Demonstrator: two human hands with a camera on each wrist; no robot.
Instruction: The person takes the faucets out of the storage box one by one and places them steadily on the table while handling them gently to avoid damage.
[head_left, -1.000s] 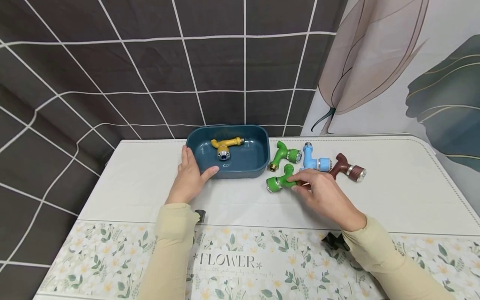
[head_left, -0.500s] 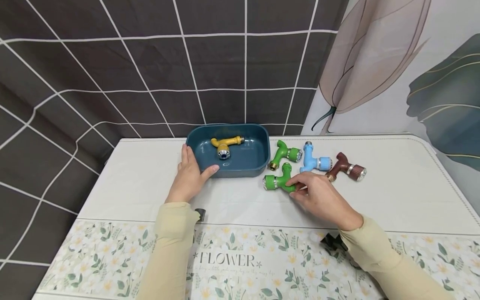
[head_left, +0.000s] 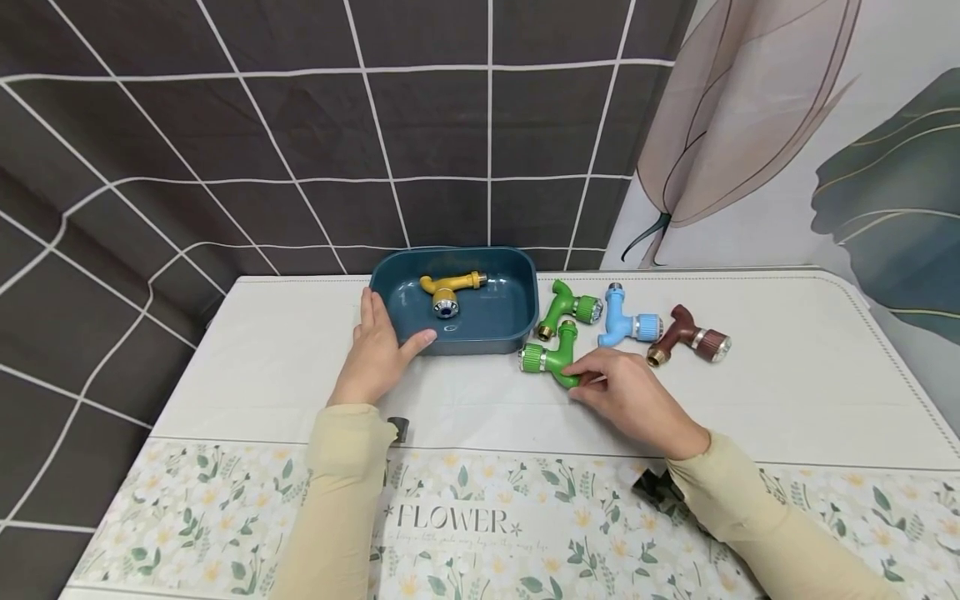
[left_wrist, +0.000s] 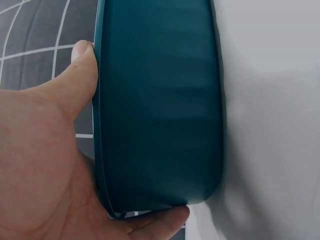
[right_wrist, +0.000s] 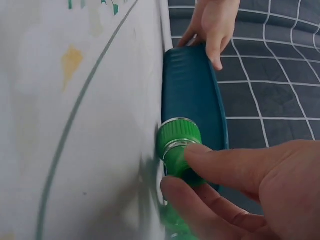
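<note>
A blue-green plastic basin (head_left: 483,344) stands against the wall, with a yellow faucet (head_left: 455,283) lying inside it. My left hand (head_left: 372,354) rests at the basin's near left corner, fingers straight along the end wall and thumb at the front rim. Just right of the basin, my right hand (head_left: 626,392) pinches a green faucet (head_left: 557,358) by its spout between thumb and fingers. In the right wrist view, the knob of that green faucet (right_wrist: 179,136) points toward the basin (right_wrist: 187,90). Behind it lies a second green faucet (head_left: 567,308).
A light blue faucet (head_left: 626,321) and a dark brown faucet (head_left: 686,333) lie to the right on the white table cover (head_left: 787,400). Dark tile-patterned cloth (head_left: 427,125) hangs behind the basin. A flowered strip (head_left: 465,492) runs along the near side.
My right hand has shifted left and slightly nearer me, carrying the green faucet and turning it so its threaded end points away. The left hand and basin stay in place.
</note>
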